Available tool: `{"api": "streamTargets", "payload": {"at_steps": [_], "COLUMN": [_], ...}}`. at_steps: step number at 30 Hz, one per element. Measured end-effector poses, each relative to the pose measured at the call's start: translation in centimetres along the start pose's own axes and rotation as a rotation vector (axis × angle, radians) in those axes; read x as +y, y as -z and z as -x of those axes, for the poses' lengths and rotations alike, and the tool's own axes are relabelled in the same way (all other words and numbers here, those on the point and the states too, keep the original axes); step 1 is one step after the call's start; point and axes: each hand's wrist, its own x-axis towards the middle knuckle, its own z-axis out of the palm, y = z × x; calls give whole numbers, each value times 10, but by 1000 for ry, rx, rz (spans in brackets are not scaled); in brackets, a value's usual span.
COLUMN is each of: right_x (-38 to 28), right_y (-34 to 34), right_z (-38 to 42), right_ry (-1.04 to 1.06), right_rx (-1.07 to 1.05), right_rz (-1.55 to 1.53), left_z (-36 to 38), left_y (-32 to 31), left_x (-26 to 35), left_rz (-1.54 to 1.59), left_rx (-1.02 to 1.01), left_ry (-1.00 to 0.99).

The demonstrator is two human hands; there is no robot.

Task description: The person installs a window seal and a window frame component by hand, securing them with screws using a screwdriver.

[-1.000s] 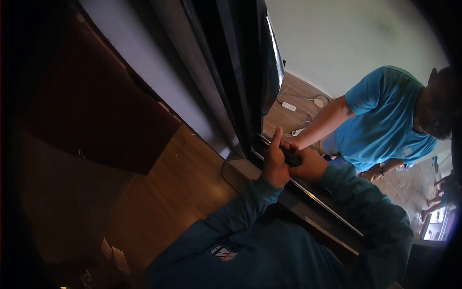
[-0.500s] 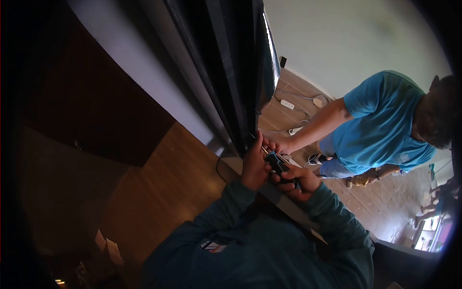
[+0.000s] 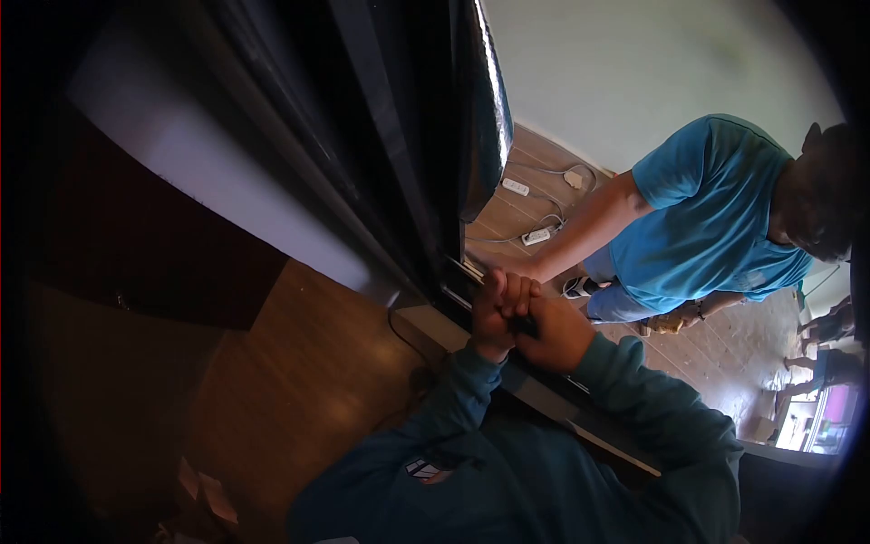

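My left hand (image 3: 495, 313) is closed, its fingers curled round the front of a black hand tool (image 3: 523, 326). My right hand (image 3: 559, 335) grips the same tool from behind, pressed up against the left. Only a small dark part shows between the hands, so the tool's kind and tip are hidden. Both hands are over a dark metal frame rail (image 3: 458, 304), where it meets the tall black frame (image 3: 399, 109). Just beyond my left hand, another person's hand (image 3: 498, 264) reaches to the rail, its fingers partly hidden.
A person in a blue shirt (image 3: 698, 227) bends close on the right. Behind the frame, power strips (image 3: 536, 237) and cables lie on the tiled floor (image 3: 698, 363). A dark brown cabinet (image 3: 136, 245) stands at left above the wooden floor (image 3: 308, 363). More people are far right.
My hands have come together over the tool, covering its black-and-blue body, which showed before. The view has shifted, so the frame and the other person appear further left.
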Motion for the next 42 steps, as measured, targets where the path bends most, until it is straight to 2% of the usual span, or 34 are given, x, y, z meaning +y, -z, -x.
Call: {"api": "streamTargets", "payload": {"at_steps": [1,3,4,6,7,9,10,12,13,16,17,19,20,21,22,23,27,29,30,31,32,33,34,35,36,37,38,40,41,42], "right_x": [8,18,19,9,7,5,10,26,29,30,27,16,7,13,20,23,14,12,14,20,24,24,22,19,15,8,5,-4,1,17], "right_y": [-7,-18,-13,-1,-1,0,-2,-5,-5,-4,-2,0,5,3,1,0,-4,-2,-12,-25,-31,-28,-21,-13,-2,8,13,9,8,1], "right_z": [0,1,6,16,18,15,12,7,4,3,4,8,8,9,10,10,7,7,5,6,2,-1,-3,-2,-2,2,8,13,11,7], "right_ry": [11,242,252,-361,-357,-416,-413,-496,-488,-543,-543,-629,-691,-695,-640,-574,-521,-521,-525,-318,-108,-109,29,150,143,-6,-163,-194,-183,34], "right_rx": [-7,84,73,-141,-162,-229,-257,-361,-386,-378,-403,-246,-231,-239,-322,-401,-326,-219,-191,-57,71,104,158,201,229,141,38,63,87,160], "right_rz": [-8,-503,-508,-1396,-1403,-1748,-1750,-1940,-1931,-1911,-1908,-2021,-1923,-1925,-1968,-2011,-1951,-1690,-1706,-1555,-1377,-1374,-1086,-793,-794,-616,-438,-432,-419,-519], "left_z": [4,8,6,5,9,20,24,26,20,11,9,10,13,11,10,9,9,2,2,6,6,6,7,6,0,-2,0,1,0,-1], "left_y": [-6,-21,-28,-43,-52,-68,-71,-76,-77,-79,-81,-83,-76,-72,-71,-71,-70,-61,-54,-48,-43,-37,-31,-24,-14,-7,-1,-3,-6,-9], "left_x": [6,13,14,18,21,23,24,23,21,18,20,23,21,17,14,13,12,8,10,10,11,11,11,6,0,-1,-3,-7,-5,3], "left_rz": [-11,-246,-251,-271,-281,-476,-483,-475,-479,-572,-574,-582,-584,-599,-613,-617,-537,-492,-469,-433,-431,-368,-299,-291,-181,-66,-58,52,49,-54], "left_rx": [5,319,324,509,520,681,693,609,611,814,826,790,802,765,721,716,763,770,653,542,528,399,281,279,64,-136,-122,-64,-73,-2], "left_ry": [-9,18,4,85,70,116,93,346,322,455,436,478,472,379,289,291,312,341,327,315,339,331,322,347,246,147,173,111,90,188]}}
